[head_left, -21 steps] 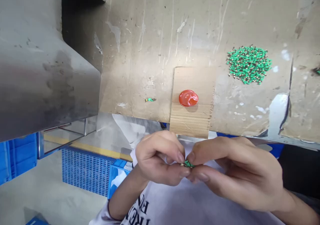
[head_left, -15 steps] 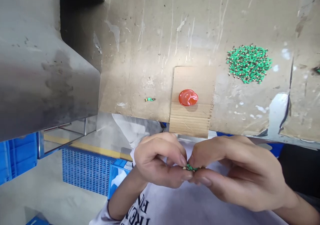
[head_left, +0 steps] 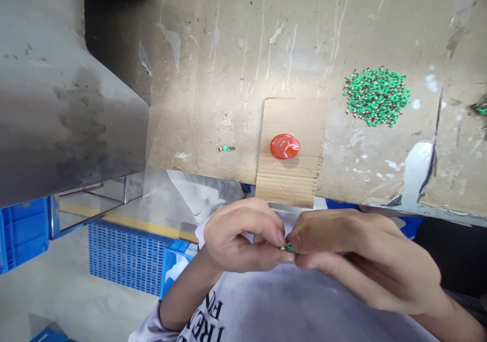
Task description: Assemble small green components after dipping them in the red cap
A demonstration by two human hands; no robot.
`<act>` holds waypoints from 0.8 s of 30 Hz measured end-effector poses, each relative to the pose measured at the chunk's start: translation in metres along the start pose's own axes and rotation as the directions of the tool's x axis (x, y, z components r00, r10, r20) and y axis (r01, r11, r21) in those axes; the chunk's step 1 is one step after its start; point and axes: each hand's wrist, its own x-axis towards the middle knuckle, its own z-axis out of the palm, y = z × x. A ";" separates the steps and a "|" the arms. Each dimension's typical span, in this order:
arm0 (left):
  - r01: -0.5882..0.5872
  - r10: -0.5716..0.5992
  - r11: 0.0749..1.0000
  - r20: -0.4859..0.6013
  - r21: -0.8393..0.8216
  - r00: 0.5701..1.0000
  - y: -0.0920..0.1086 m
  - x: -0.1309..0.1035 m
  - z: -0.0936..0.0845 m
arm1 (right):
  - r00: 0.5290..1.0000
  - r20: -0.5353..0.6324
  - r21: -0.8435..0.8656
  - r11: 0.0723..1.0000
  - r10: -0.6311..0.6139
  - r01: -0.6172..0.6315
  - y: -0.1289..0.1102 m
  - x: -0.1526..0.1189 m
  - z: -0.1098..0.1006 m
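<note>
My left hand point(head_left: 245, 238) and my right hand point(head_left: 361, 258) meet in front of my chest, below the table's front edge. Between their thumbs and fingertips they pinch a small green piece point(head_left: 289, 247) with pale and dark ends; its exact kind is too small to make out. Both hands are closed on it, and the fingertips cover much of it. Beyond them, a shiny red dish point(head_left: 285, 146) rests on a cardboard sheet point(head_left: 292, 182). To its left lies a small green piece with dark ends point(head_left: 227, 148). A heap of similar green pieces point(head_left: 376, 97) sits at the right.
A large metal housing point(head_left: 72, 108) stands at the left of the cardboard-covered table point(head_left: 205, 78). Blue crates point(head_left: 26, 235) and a perforated blue basket point(head_left: 122, 258) are on the floor below. More green pieces point(head_left: 481, 108) show at the far right edge.
The right hand's fingers have shifted on the small green piece, and its index finger and thumb now lie closer together. The view has moved slightly. The table items stay put.
</note>
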 end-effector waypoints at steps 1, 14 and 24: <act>-0.003 0.003 1.000 0.014 0.000 1.000 0.000 0.000 -0.001 | 1.000 0.001 -0.040 0.999 -0.014 0.014 0.000 0.001 -0.001; 0.048 -0.048 0.998 0.020 -0.035 0.999 -0.001 -0.003 -0.003 | 0.999 -0.039 -0.039 0.999 0.027 -0.028 0.000 -0.002 -0.005; 0.107 -0.106 0.993 0.015 -0.058 0.994 0.000 -0.006 0.001 | 0.995 -0.077 0.026 0.998 0.057 -0.055 0.000 -0.003 -0.004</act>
